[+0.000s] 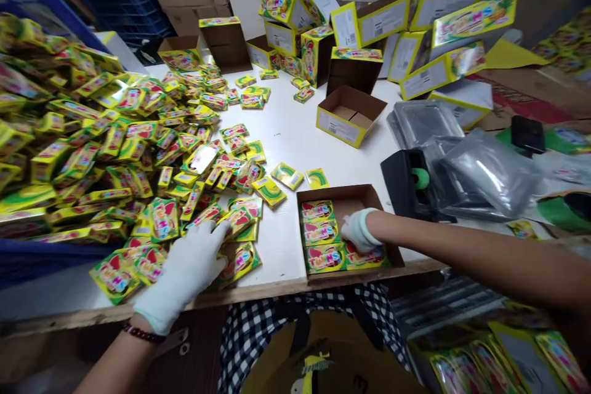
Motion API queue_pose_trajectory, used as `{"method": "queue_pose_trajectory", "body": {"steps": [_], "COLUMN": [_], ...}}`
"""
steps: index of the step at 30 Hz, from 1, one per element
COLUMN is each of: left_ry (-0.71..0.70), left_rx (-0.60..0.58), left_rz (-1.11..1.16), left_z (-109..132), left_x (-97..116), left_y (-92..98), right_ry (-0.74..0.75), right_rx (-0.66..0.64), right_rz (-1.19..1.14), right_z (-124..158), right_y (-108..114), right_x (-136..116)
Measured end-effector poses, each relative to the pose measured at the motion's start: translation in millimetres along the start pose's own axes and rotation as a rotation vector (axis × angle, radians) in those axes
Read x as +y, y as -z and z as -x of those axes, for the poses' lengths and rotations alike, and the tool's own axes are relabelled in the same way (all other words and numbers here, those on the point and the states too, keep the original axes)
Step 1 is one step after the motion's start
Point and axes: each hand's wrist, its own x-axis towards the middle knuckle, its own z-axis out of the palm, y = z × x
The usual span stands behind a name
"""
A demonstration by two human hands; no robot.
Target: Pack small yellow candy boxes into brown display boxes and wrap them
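My left hand (191, 265), in a white glove, lies over loose yellow-and-green candy boxes (240, 261) at the table's front edge. Its thumb and fingers are apart, with the fingertips touching a small box (242, 217). An open brown-lined carton (351, 194) stands to its right. Several small candy boxes (323, 257) lie flat inside, along the carton's left side and front. My right hand (359, 231), also gloved, reaches into the carton. Its fingers are bent together on the upper edge of the front right candy box (372, 258), and the fingertips are partly hidden.
A large heap of candy boxes (106, 154) covers the left side. Cartons (383, 18) are stacked at the back, with one open carton (339, 126) nearer. At right are a black tape dispenser (409, 184) and clear plastic bags (489, 172). Packed boxes (489, 363) sit below.
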Motion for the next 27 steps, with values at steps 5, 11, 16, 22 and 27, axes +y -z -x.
{"method": "queue_pose_trajectory", "body": {"steps": [5,11,16,22,27], "left_ry": [-0.007,0.007,-0.030,-0.044,-0.231], "left_rx": [0.066,0.203,0.239,0.532,0.735], "left_rz": [0.132,0.252,0.141,0.512,0.705], "left_z": [8.2,2.6,-20.1,-37.8,-14.6], "left_x": [-8.0,-11.2,5.9,49.8,101.5], "left_y": [-11.4,-6.1,-1.9,34.8,59.2], "right_ry": [-0.072,-0.134,-0.044,0.200,0.257], "right_rx": [-0.068,-0.087,0.106,0.608,0.651], "right_rz": [0.080,0.036,-0.085,-0.483,-0.548], "right_z": [12.2,19.9,30.4,29.4,32.5], "right_y": [-29.4,-24.5,14.3,41.7,55.0], "right_x": [11.4,13.9,8.1,-27.7,-31.9]}}
